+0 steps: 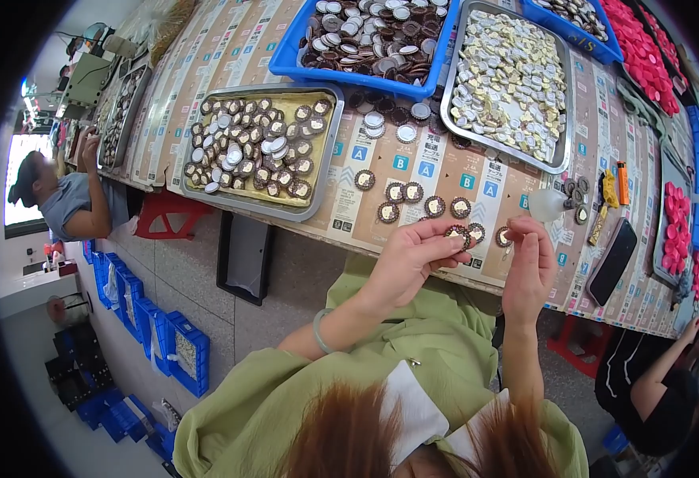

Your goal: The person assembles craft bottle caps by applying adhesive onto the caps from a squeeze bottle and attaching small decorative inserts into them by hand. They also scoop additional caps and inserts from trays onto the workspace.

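My left hand [421, 259] is closed on a small round brown piece [457, 234] with a cream centre, held at the fingertips above the table's front edge; a second such piece shows right beside it. To its right, my right hand [529, 263] is raised with its fingertips bent together next to another round piece [504, 237]. Whether that piece is pinched or lies behind the fingers is unclear. Several similar round pieces [413, 192] lie loose on the patterned table [349, 191] just beyond my hands.
A metal tray [331, 151] of brown pieces lies left. Behind are a blue bin [285, 60] and a metal tray [566, 119] of pale pieces. A phone [612, 261], orange tool [622, 183] and bottle [546, 205] lie right. People sit at both sides.
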Demonstrator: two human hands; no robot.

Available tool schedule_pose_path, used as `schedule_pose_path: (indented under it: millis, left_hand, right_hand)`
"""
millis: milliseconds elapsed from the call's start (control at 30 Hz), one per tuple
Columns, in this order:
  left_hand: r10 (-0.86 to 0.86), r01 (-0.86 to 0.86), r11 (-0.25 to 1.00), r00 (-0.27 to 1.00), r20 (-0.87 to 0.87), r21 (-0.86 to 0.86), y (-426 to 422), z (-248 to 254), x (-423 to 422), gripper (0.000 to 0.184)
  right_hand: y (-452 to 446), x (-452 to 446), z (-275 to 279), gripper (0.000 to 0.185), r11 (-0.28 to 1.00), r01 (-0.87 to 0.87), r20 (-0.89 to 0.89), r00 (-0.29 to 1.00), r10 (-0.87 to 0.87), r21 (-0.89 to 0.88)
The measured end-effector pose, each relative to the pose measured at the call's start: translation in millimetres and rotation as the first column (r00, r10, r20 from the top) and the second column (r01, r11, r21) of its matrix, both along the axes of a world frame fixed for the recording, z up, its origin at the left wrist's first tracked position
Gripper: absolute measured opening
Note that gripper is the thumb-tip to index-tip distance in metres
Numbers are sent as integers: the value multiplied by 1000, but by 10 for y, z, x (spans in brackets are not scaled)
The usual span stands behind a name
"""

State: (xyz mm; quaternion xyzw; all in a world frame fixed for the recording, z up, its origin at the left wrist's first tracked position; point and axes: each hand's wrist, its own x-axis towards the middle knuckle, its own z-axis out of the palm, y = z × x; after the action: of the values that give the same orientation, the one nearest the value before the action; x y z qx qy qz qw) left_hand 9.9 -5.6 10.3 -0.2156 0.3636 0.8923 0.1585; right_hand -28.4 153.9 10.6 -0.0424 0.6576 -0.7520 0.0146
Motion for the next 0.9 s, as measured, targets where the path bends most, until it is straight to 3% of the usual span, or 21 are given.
schedule_pose_path:
  millis: [267,400,500,567,600,633,667,700,767,800,867,900]
  left_hand:
    - [-34,19,977,997,68,212,-19,14,8,24]
    - [-49,31,973,996,74,227,-15,14,14,23]
    - [-40,29,979,998,50,200,13,-31,8,23]
    - [26,-28,999,999,-48,-36,63,-68,-17,20]
    - [26,-28,999,999,-48,-38,43,-91,-31,20]
    - [-79,34,909,993,-90,-416,7,-123,-67,20]
    - [-190,65,678,978,-89,-732,-32,-161,-111,20]
    - [-191,65,677,978,-90,-733,-68,-217,-155,20]
    - [-279,-188,302,920,-275,-935,-154,-311,-256,21]
    - [-279,-189,299,920,-276,-935,-205,-294,-310,21]
    - [-404,-206,38,892,-203,-978,-315,-247,-428,21]
    - [-405,-207,39,891,-204,-978,-376,-285,-522,21]
  right_hand:
    - [43,38,-5,14,999,-38,49,998,37,11]
    - [52,42,-7,14,999,-50,53,997,49,18]
    - [61,40,-13,13,998,-55,61,997,54,15]
    - [75,42,-25,13,998,-35,55,998,32,52]
    - [80,44,-16,13,998,-35,55,998,32,50]
    - [88,44,3,12,998,-27,48,999,24,63]
    - [98,43,14,12,997,-18,41,999,15,76]
    - [120,43,7,12,997,-18,40,999,15,75]
    - [184,45,-18,13,993,27,-3,1000,-27,119]
    - [216,52,-23,13,993,26,-4,1000,-26,116]
    - [283,66,-29,13,984,133,-12,991,-132,116]
    - [300,59,-43,13,984,134,-13,991,-133,117]
